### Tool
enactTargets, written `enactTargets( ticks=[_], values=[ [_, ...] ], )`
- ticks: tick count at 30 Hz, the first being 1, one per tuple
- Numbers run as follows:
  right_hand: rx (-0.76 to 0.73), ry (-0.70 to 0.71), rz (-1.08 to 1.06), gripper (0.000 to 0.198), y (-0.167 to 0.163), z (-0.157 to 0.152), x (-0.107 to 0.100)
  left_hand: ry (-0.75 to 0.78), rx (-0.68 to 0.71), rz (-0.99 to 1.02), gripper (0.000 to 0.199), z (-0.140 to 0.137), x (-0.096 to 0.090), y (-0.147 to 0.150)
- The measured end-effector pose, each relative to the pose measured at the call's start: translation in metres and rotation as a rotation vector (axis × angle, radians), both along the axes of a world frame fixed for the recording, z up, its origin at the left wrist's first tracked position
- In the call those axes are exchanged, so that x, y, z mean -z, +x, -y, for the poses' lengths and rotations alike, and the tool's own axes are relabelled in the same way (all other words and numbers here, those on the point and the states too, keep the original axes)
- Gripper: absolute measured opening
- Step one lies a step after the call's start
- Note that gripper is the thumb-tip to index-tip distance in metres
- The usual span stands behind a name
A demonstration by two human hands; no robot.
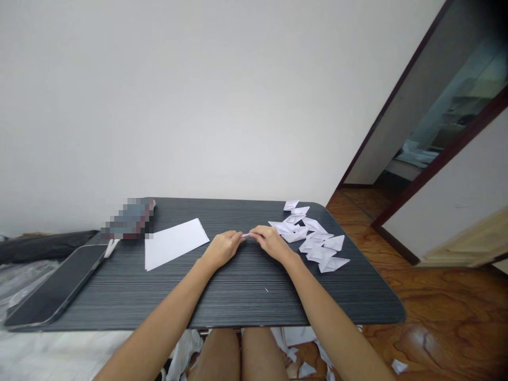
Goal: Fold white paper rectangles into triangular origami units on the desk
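Note:
My left hand (224, 247) and my right hand (271, 241) meet over the middle of the dark table, both with fingers closed. Pinched between them is a small piece of folded white paper (246, 235), mostly covered by my fingers. Right of my right hand lies a cluster of folded paper boats (316, 241), several of them overlapping. A stack of white paper sheets (174, 244) rests flat to the left of my left hand, apart from it.
The dark table (238, 296) stands against a white wall. A blurred-out object (130, 218) lies at its back left, and a long black tablet-like slab (59, 286) at its left end. Paper scraps (307, 369) litter the floor below, near my legs. A doorway is at the right.

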State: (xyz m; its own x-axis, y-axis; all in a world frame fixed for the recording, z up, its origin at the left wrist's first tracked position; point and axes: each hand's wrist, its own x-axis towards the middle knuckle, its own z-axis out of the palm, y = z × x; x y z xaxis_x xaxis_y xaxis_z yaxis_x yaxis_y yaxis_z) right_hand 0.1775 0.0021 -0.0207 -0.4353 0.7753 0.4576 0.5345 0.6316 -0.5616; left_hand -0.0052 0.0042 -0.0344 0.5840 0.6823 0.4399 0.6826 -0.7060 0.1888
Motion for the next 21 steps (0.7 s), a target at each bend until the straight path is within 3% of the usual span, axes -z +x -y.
enactTargets(
  ticks=[6, 12, 15, 18, 21],
  values=[
    [0.039, -0.09, -0.036, 0.025, -0.001, 0.004, -0.006, -0.134, -0.008, 0.048, 0.031, 0.004, -0.006, 0.003],
    [0.051, -0.304, -0.255, 0.022, -0.008, 0.0, 0.001, -0.501, 0.03, 0.367, 0.038, 0.007, -0.016, 0.004],
    [0.068, -0.299, -0.471, 0.024, -0.017, 0.001, 0.002, -0.628, 0.05, 0.573, 0.039, 0.005, -0.015, 0.005],
    [0.134, -0.263, -0.654, 0.036, -0.028, 0.004, 0.002, -0.618, 0.054, 0.721, 0.04, 0.003, -0.011, 0.009],
    [0.177, -0.206, -0.654, 0.025, -0.035, 0.005, 0.004, -0.483, -0.022, 0.705, 0.036, 0.003, -0.007, 0.012]
  ],
)
